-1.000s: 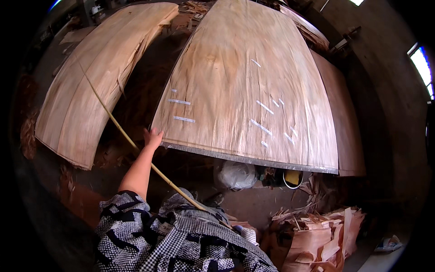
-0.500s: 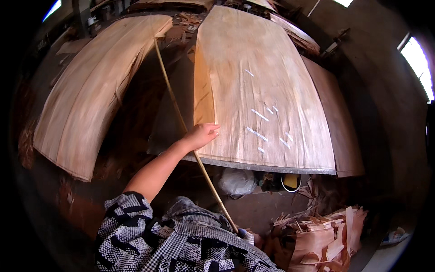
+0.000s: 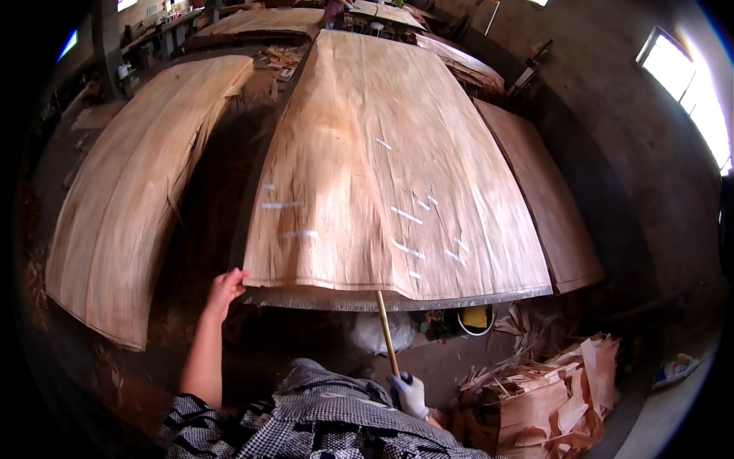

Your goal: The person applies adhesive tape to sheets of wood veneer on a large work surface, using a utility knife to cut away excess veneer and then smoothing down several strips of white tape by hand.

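A large sheet of thin wood veneer [image 3: 382, 176] lies on top of a stack, with short white tape strips on it. My left hand [image 3: 225, 289] grips the sheet's near left corner. My right hand [image 3: 409, 394], in a white glove, holds the lower end of a long thin wooden stick [image 3: 386, 336]. The stick runs up under the near edge of the veneer sheet and its far part is hidden there.
Another veneer stack [image 3: 138, 199] lies to the left across a dark gap. A darker sheet [image 3: 543, 206] sits at the right. Veneer scraps [image 3: 550, 398] pile at the lower right. A yellow container [image 3: 474, 317] and a pale bag [image 3: 371, 333] sit under the stack's edge.
The sheet, lifted and folded back before, has dropped flat onto the stack. The stick has swung from the left to under the sheet's near edge. My left hand moved to the near left corner.
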`<state>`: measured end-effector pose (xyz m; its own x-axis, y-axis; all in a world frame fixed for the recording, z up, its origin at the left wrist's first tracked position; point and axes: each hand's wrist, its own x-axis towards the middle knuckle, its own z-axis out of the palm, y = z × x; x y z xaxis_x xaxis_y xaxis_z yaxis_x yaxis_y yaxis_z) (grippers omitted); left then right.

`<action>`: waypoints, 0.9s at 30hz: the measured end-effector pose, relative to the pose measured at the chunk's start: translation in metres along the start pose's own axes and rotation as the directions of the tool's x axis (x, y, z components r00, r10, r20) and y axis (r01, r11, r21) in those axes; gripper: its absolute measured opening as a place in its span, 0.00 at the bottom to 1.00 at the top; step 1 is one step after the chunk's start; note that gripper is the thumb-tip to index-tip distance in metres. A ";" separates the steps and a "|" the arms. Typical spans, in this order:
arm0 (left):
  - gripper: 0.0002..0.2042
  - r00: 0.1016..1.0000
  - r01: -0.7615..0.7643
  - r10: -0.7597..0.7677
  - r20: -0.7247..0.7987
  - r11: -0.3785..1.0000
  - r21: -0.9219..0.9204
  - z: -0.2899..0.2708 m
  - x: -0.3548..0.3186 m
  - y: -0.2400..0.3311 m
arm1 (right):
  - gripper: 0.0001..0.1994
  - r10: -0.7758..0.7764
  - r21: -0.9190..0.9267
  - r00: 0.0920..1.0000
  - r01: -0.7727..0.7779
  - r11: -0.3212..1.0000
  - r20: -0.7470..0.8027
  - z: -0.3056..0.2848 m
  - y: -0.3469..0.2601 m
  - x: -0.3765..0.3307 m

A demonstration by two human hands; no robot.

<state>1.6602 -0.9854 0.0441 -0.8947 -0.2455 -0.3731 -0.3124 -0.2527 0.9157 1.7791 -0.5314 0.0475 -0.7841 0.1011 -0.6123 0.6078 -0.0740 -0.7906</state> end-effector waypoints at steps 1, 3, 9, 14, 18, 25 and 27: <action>0.16 0.998 0.051 -0.052 0.019 0.998 0.030 0.002 0.005 -0.008 | 0.06 0.001 0.041 1.000 -0.001 0.999 0.010 0.023 -0.031 0.006; 0.15 0.994 0.097 -0.091 -0.056 0.989 0.115 0.017 0.017 -0.020 | 0.07 -0.123 0.021 0.992 0.123 0.992 0.001 0.044 -0.058 0.045; 0.16 0.989 0.146 -0.124 -0.081 0.909 0.391 0.062 0.030 -0.035 | 0.07 -0.032 0.183 0.983 -0.002 0.983 0.180 0.007 -0.135 0.062; 0.15 0.983 0.158 -0.183 0.035 0.918 0.364 0.167 0.037 -0.044 | 0.08 -0.034 0.307 0.979 -0.031 0.951 0.202 -0.090 -0.175 0.081; 0.13 0.990 0.076 -0.113 0.081 0.927 0.368 0.278 0.044 -0.060 | 0.08 -0.016 0.344 0.967 -0.075 0.936 0.256 -0.192 -0.201 0.113; 0.11 0.981 -0.004 -0.066 0.185 0.934 0.357 0.487 0.051 -0.078 | 0.09 -0.028 0.274 0.997 0.006 0.962 0.077 -0.380 -0.252 0.159; 0.11 0.970 -0.011 -0.079 0.229 0.931 0.365 0.538 0.053 -0.087 | 0.09 -0.058 0.194 0.997 0.065 0.979 -0.044 -0.430 -0.264 0.170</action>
<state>1.4686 -0.4729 0.0257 -0.9166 -0.0043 -0.3998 -0.3978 0.1094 0.9109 1.5387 -0.0684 0.1538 -0.8118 0.1485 -0.5647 0.5194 -0.2585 -0.8145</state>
